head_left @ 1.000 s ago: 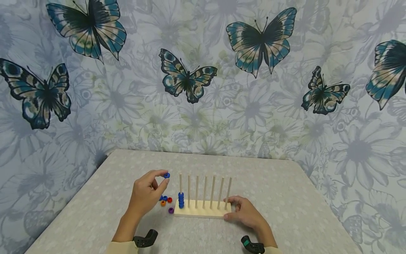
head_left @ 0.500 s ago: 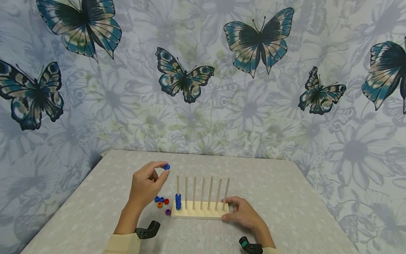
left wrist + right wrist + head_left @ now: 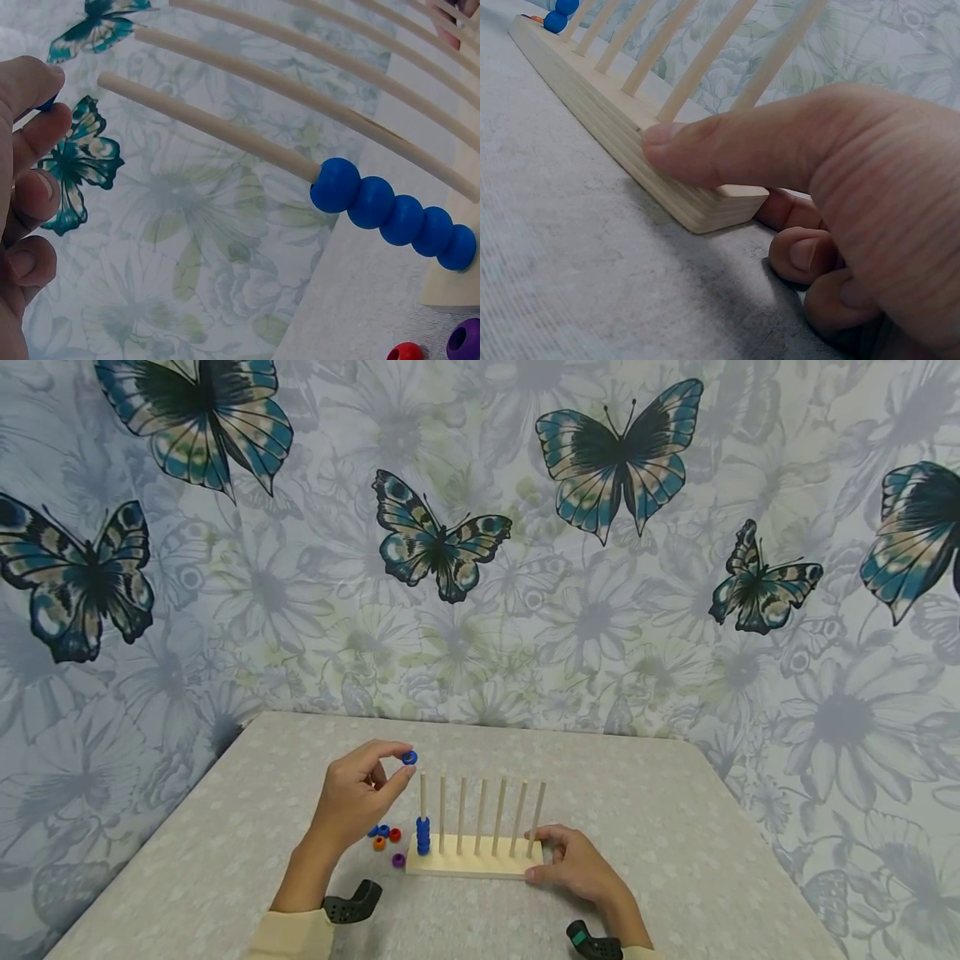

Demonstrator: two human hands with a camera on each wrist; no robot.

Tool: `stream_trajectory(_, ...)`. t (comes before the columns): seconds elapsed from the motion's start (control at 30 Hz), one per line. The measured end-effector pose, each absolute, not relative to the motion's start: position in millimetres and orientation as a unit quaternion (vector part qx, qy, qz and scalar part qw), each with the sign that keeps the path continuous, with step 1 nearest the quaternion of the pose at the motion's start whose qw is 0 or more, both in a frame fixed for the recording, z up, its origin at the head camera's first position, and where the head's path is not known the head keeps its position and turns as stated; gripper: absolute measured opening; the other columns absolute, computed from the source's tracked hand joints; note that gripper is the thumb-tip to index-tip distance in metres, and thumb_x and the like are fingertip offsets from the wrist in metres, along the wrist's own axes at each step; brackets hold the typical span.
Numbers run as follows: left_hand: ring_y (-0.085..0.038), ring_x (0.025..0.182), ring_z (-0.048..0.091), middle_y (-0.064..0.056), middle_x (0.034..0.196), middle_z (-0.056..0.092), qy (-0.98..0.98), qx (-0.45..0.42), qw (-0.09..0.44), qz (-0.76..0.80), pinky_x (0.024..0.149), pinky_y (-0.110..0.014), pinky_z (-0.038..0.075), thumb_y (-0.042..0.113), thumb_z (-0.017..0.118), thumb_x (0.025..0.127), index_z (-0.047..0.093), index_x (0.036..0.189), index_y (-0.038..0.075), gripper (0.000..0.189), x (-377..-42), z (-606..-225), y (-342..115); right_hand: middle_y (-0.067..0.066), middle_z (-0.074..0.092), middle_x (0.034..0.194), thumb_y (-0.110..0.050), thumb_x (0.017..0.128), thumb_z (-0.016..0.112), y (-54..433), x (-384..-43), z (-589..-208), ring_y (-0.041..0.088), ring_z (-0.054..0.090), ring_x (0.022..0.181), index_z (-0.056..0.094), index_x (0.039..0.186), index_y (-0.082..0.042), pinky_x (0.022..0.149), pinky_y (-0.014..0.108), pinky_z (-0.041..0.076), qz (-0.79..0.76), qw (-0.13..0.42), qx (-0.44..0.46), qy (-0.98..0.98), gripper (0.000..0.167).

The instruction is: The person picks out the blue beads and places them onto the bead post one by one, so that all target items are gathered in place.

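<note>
Between thumb and index finger my left hand pinches a blue bead, raised just left of the top of the leftmost peg. In the left wrist view the fingers mostly cover that bead. A stack of several blue beads fills the lower part of this peg. The pegs stand upright in a row on a pale wooden base; the others carry no beads. At the base's right end my right hand grips it, thumb along the front edge and the other fingers behind.
Loose beads lie on the table left of the base: a purple bead, an orange bead, a red bead and blue ones. A light patterned cloth covers the table, which meets a butterfly-print wall behind.
My left hand first rises with the blue bead, then moves right toward the leftmost peg's top. The right hand keeps its grip on the base. The head view shifts slightly.
</note>
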State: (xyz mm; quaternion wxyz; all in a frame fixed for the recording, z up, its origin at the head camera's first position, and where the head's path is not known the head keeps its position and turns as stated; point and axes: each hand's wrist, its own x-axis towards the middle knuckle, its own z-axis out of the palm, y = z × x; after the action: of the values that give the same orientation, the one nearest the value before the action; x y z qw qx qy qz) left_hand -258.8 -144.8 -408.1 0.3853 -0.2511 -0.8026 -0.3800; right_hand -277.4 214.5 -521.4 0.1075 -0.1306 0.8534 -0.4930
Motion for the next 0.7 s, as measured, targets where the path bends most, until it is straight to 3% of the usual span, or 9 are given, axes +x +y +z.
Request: stream_trajectory(0.7, 0.003, 0.049, 0.038, 0.004, 0.100, 0.074, -0.822, -0.271, 0.341, -0.367, 0.044, -0.014, 0.034, 0.019, 0.079, 0.088, 0.073, 0.113, 0.020, 0.027, -256.8, -413.3, -141.0, 0.005, 0.055, 0.078, -0.020, 0.069, 0.091, 212.1, -273.8, -519.3, 0.008, 0.036, 0.058, 0.070, 0.123, -0.010, 0.048, 0.022, 0.032, -0.511, 0.107, -0.138, 0.842, 0.059)
